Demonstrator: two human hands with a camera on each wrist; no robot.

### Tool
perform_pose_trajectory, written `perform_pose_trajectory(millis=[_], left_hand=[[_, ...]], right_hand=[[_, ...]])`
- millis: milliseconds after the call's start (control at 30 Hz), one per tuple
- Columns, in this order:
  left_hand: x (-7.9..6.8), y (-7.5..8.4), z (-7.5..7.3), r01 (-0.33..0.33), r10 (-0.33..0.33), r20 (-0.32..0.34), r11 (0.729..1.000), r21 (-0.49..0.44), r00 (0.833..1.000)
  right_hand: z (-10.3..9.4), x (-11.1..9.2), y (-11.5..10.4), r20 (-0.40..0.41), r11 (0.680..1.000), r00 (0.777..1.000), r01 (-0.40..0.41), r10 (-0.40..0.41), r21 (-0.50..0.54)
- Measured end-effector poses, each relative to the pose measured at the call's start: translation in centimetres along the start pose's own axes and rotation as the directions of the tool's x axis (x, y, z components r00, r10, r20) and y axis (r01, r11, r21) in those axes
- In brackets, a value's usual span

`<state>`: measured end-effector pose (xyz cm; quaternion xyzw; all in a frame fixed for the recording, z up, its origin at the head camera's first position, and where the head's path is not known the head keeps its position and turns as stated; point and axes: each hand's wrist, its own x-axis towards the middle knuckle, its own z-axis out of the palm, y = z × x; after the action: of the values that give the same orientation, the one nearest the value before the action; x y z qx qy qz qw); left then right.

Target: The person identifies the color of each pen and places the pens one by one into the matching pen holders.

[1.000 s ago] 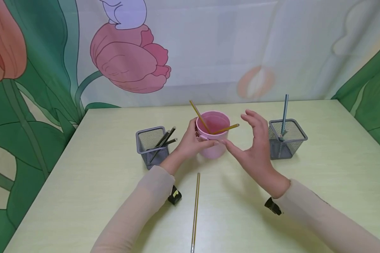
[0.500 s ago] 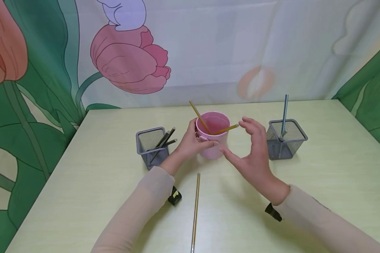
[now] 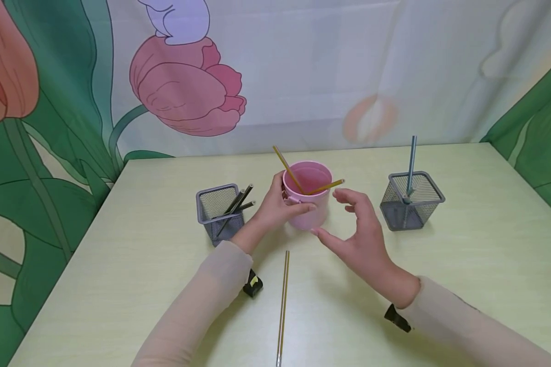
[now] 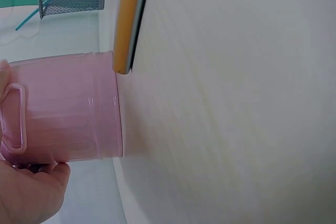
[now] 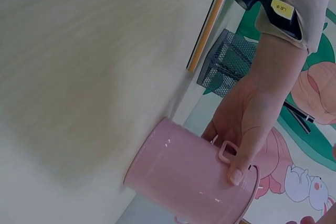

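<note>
A pink bucket-like cup [image 3: 308, 209] with small side handles stands on the table in the head view. Two gold sticks [image 3: 327, 187] lean out of it, one to each side. My left hand [image 3: 275, 206] grips the cup's left side, its thumb across the front; the right wrist view shows this hand [image 5: 244, 114] at the handle. My right hand [image 3: 360, 239] is at the cup's right, thumb and fingers spread apart with nothing between them. Its thumb tip is near the cup's lower front; contact is unclear. A long thin gold stick [image 3: 283, 306] lies in front of the cup.
At the left stands a grey mesh basket [image 3: 204, 218] holding several black sticks [image 3: 243, 199]. Another mesh basket [image 3: 424, 216] at the right holds blue sticks [image 3: 412, 158]. A printed curtain [image 3: 294, 76] hangs behind the table [image 3: 96, 265].
My right hand has come down beside the cup and slightly left, its fingers bending a little more. The left hand and the cup have hardly moved.
</note>
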<state>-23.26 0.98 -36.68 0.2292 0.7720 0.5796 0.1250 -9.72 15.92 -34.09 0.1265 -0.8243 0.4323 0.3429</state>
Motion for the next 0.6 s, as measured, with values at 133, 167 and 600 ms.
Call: perform_pose_trajectory(millis=[133, 167, 600], left_hand=[[0.1, -0.1, 0.0, 0.004, -0.004, -0.001, 1.0, 0.002, 1.0], [0.1, -0.1, 0.0, 0.006, -0.006, -0.002, 1.0, 0.003, 1.0], [0.1, -0.1, 0.0, -0.008, 0.008, -0.003, 1.0, 0.02, 1.0]], right_hand=[[0.2, -0.3, -0.1, 0.016, 1.0, 1.0, -0.01, 0.01, -0.001], [0.3, -0.4, -0.1, 0.022, 1.0, 1.0, -0.012, 0.012, 0.002], [1.1, -1.6, -0.4, 0.152, 0.995, 0.983, -0.101, 0.1, 0.003]])
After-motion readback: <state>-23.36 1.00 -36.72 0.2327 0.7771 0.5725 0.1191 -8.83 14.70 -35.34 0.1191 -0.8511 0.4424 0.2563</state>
